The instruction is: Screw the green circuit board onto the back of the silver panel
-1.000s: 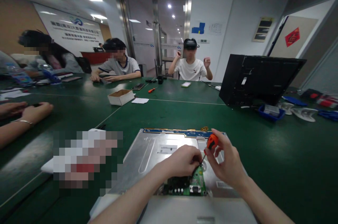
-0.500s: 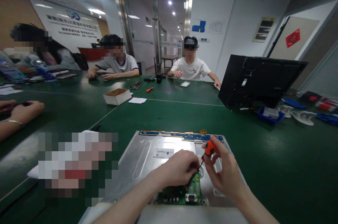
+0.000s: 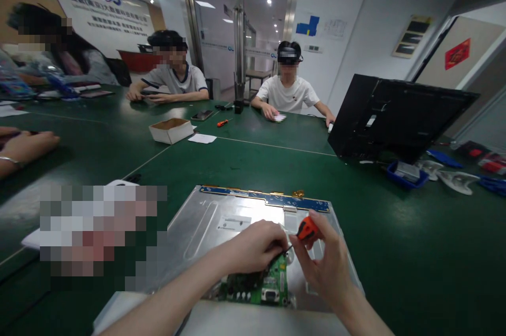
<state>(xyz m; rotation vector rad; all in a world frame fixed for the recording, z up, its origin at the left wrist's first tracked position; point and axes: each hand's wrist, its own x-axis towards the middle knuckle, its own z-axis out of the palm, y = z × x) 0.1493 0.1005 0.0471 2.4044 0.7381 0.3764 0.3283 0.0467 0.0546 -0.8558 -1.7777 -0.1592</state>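
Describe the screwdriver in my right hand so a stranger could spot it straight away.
On the green table, find the silver metal panel bearing a green circuit board. Just past the board's upper right, your right hand holds an orange-and-black screwdriver, shaft pointing down-left. The other orange screwdriver lies loose farther back, near an open white box.

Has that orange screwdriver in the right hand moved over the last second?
Yes, slightly: against the green circuit board, the orange screwdriver has tipped, its handle now lower and further right.
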